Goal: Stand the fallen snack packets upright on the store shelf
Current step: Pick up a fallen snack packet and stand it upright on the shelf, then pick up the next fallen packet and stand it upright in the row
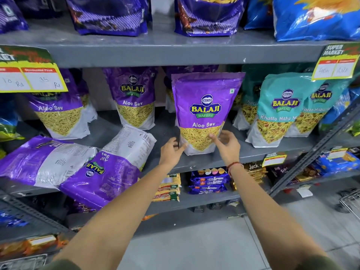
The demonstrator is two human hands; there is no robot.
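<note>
Both hands (198,147) flank an upright glossy purple pouch (205,112).

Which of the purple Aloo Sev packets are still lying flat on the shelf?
Two at the left front: the back-side-up packet and the upside-down packet overlapping it, hanging over the shelf edge. The packet between the hands stands upright.

Upright purple packet (205,112), two fallen (101,172)

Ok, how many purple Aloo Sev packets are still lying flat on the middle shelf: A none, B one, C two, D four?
C: two fallen packets lie at the left, one flat and one upside down, overlapping it, while the hands steady an upright packet.
</note>
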